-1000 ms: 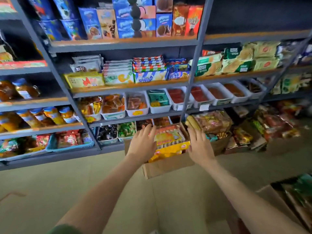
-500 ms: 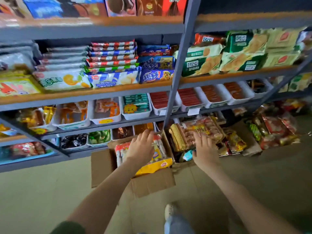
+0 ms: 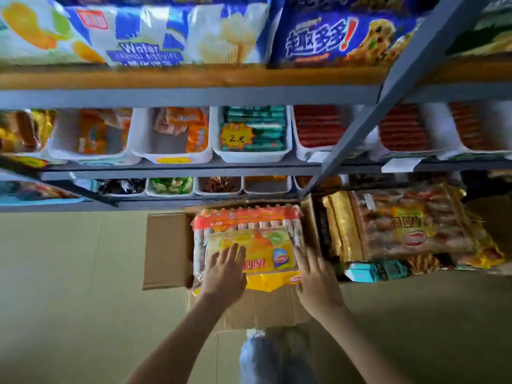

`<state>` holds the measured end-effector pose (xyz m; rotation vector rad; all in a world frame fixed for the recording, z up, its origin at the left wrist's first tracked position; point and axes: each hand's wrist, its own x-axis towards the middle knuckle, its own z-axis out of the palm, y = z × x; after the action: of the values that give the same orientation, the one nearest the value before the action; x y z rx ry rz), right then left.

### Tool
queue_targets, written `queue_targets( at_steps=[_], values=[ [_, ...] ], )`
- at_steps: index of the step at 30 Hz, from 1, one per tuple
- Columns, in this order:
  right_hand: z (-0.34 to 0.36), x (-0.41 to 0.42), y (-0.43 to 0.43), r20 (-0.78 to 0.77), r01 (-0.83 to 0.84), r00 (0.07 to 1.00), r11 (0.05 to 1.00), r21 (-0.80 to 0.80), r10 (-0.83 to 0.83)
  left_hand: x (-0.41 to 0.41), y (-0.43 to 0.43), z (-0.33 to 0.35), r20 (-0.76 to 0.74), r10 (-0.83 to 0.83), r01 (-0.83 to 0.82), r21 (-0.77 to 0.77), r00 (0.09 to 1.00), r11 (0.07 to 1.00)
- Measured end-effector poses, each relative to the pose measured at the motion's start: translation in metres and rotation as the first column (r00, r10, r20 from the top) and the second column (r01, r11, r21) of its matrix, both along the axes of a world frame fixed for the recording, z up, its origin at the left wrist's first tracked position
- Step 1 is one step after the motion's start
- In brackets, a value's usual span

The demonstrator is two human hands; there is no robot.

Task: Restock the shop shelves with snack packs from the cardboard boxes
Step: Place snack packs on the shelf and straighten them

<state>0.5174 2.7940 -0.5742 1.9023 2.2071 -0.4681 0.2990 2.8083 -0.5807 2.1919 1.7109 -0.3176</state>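
Snack pack (image 3: pixel 266 250) under both hands' fingers (image 3: pixel 232 254)

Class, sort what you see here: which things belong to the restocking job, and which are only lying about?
Part of the job:
left hand
right hand
yellow snack pack
open cardboard box
shelf bins

Lying about:
gold sausage bag
teal cartons

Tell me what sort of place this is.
Most likely a small grocery or snack shop. Grey metal shelves carry biscuit packs and white bins of snacks, one with a yellow price tag. An open cardboard box of snack packs sits on the floor.
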Motion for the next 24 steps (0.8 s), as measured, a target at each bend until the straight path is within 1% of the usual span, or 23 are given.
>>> queue_targets(
  at_steps=[5, 8, 10, 12, 13, 16, 19, 21, 24],
  values=[
    [-0.110, -0.026, -0.012, 0.013, -0.104, 0.994, 0.995, 0.009, 0.104, -0.014, -0.012, -0.093, -0.005, -0.002, 0.002, -0.059, 1.000, 0.998],
    [-0.150, -0.036, -0.024, 0.025, -0.143, 0.990, 0.986, 0.089, 0.141, -0.018, -0.027, -0.129, 0.009, -0.006, 0.007, -0.030, 1.000, 1.000],
    [-0.168, -0.041, -0.028, 0.062, -0.173, 0.984, 0.971, 0.166, 0.165, -0.019, -0.035, -0.145, 0.029, -0.010, 0.009, 0.035, 1.000, 0.999],
    [-0.184, -0.043, -0.026, 0.125, -0.201, 0.977, 0.945, 0.259, 0.174, -0.018, -0.039, -0.161, -0.003, -0.016, 0.016, 0.101, 1.000, 0.995],
    [-0.191, -0.044, -0.024, 0.150, -0.217, 0.972, 0.928, 0.304, 0.179, -0.019, -0.039, -0.170, -0.034, -0.033, 0.038, 0.167, 0.999, 0.985],
    [-0.205, -0.045, -0.018, 0.177, -0.252, 0.964, 0.889, 0.382, 0.197, -0.025, -0.033, -0.194, -0.080, -0.078, 0.101, 0.349, 0.994, 0.932],
    [-0.213, -0.046, -0.013, 0.213, -0.273, 0.957, 0.849, 0.453, 0.195, -0.026, -0.016, -0.198, -0.079, -0.135, 0.156, 0.446, 0.988, 0.881],
    [-0.214, -0.044, -0.012, 0.230, -0.284, 0.954, 0.834, 0.473, 0.195, -0.025, -0.005, -0.192, -0.087, -0.153, 0.176, 0.485, 0.984, 0.857],
    [-0.209, -0.046, -0.010, 0.210, -0.289, 0.954, 0.847, 0.446, 0.214, -0.030, 0.000, -0.181, -0.093, -0.194, 0.213, 0.555, 0.977, 0.805]
  ],
)
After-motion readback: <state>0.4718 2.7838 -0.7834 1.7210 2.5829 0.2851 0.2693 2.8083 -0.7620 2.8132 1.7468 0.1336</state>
